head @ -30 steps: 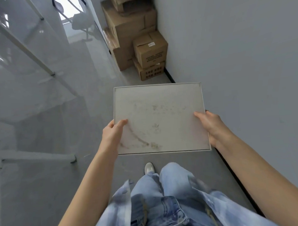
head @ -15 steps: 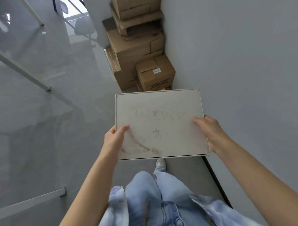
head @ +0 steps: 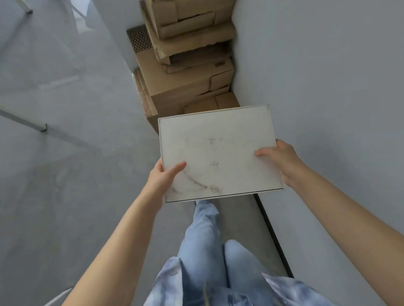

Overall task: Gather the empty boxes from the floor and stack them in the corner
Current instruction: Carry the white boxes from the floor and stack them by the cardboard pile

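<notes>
I carry a flat white box [head: 219, 150] with brown smudges on its top, level in front of me. My left hand [head: 161, 177] grips its near left edge, thumb on top. My right hand [head: 280, 159] grips its right edge, thumb on top and fingers underneath out of sight. Just beyond the box rises a stack of brown cardboard boxes [head: 189, 73] in the corner against the white wall. A small cardboard box [head: 214, 103] at the foot of the stack is mostly hidden behind the white box.
A white wall [head: 331, 91] with a dark baseboard [head: 271, 230] runs close along my right. Glossy grey floor [head: 71, 169] spreads to the left. A glass partition with metal rails [head: 23, 120] stands on the left. My jeans-clad legs are below.
I have walked closer to the corner; the cardboard stack now looms larger and directly behind the white box. The small boxes at its foot have slid behind the box. Both hands keep their hold.
</notes>
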Available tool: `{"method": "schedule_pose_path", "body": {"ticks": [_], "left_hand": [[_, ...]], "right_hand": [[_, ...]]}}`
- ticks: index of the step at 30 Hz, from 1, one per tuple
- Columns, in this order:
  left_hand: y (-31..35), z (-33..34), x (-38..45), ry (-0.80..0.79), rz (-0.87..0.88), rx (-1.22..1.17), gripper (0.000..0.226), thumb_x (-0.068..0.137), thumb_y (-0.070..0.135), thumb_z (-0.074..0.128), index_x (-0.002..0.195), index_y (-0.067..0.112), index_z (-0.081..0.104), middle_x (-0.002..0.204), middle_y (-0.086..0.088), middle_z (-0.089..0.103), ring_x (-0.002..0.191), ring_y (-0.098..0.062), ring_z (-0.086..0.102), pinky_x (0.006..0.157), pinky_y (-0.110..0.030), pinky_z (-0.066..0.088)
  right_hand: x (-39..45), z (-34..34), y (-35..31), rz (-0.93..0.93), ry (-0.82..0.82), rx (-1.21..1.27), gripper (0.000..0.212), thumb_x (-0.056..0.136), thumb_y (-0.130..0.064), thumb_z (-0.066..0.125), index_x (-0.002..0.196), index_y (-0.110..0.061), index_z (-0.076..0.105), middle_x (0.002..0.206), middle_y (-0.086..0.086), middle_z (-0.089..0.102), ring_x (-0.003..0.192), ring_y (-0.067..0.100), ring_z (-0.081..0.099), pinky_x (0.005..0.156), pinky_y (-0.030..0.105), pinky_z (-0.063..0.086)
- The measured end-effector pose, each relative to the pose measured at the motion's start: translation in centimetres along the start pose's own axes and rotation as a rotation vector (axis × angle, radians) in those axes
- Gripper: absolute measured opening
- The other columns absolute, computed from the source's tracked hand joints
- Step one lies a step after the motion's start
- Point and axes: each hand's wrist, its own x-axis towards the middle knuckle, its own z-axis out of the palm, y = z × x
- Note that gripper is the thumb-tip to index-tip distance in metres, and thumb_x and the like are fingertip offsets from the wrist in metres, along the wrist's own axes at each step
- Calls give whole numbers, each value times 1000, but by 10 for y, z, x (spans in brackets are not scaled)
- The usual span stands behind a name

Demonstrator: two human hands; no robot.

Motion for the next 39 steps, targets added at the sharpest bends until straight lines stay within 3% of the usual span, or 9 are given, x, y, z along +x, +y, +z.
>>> {"method": "schedule_pose_path", "body": {"ticks": [5,9,17,26,30,32,34,36,39], "left_hand": [[35,9,108,-75,-18,26,76,63,28,82,132,20,52,121,-1,70,109,-20,68,98,-46,52],[39,21,176,-51,-25,12,76,63,22,82,131,23,49,120,0,69,109,-20,67,96,-46,54],[6,44,306,-22,-61,-22,74,65,20,82,133,18,51,119,-5,71,107,-24,69,95,-49,54],[-28,58,370,-24,-113,-29,61,86,10,72,140,22,43,129,0,65,115,-20,64,102,-45,49],[-28,65,366,19,-136,-80,54,90,11,67,137,22,43,126,1,66,107,-16,66,87,-36,54],[-27,69,363,42,-160,-95,52,91,15,66,136,25,42,125,3,66,103,-15,67,81,-37,54],[-27,71,359,50,-205,-65,49,92,25,66,134,33,42,123,9,66,102,-17,65,77,-39,49],[-27,71,357,61,-242,-50,44,91,31,66,130,38,45,120,12,66,102,-19,65,80,-43,46],[-24,73,357,81,-274,-83,39,90,28,68,124,37,50,114,11,68,98,-18,66,81,-44,49]], "right_hand": [[107,25,-42,16,24,-83,31,72,-1,60,101,-13,63,92,4,68,77,23,63,68,30,52],[176,38,-53,5,-12,-114,30,76,0,61,103,-15,62,91,0,66,75,17,62,61,27,48],[323,70,-48,51,-55,-197,32,76,-5,60,105,-19,59,94,3,66,80,22,62,66,29,49],[398,84,-18,75,-90,-266,33,77,-6,59,109,-16,58,98,2,65,82,18,61,67,27,48],[402,78,-4,31,-52,-210,30,78,-13,61,107,-21,60,101,-1,68,89,19,66,73,30,52],[396,73,7,103,21,-219,55,76,-32,69,127,-17,53,121,0,62,100,22,63,83,30,49],[384,69,19,351,81,-129,70,78,-46,71,134,-15,44,125,3,49,91,20,55,75,27,45],[375,66,29,604,14,125,60,77,-51,73,122,-19,48,124,8,43,99,29,52,83,42,52],[374,64,39,671,-78,498,43,84,-41,69,112,-13,54,107,16,54,103,40,57,96,58,45]]}}
